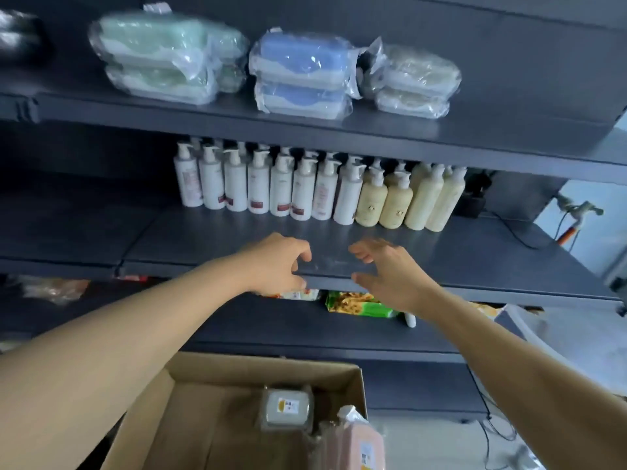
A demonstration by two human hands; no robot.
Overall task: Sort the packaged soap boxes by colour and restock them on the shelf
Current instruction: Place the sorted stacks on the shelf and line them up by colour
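The soap boxes (298, 74) wore glossy, crinkled clear plastic film. The shelf (475, 252) was matt dark metal. The carton (203, 418) was plain brown cardboard.

empty hands (334, 266) before shelf (475, 252), fingers loosely curled.

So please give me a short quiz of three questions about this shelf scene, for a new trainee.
1. True or false: the left hand holds a soap box.
2. Which colour stack stands in the middle of the top shelf? A green, B blue, C beige.
3. Which soap boxes wait in the cardboard box?

Key:
1. False; both it and the right hand hold nothing.
2. B, the blue stack.
3. A grey soap box and a pink soap box.
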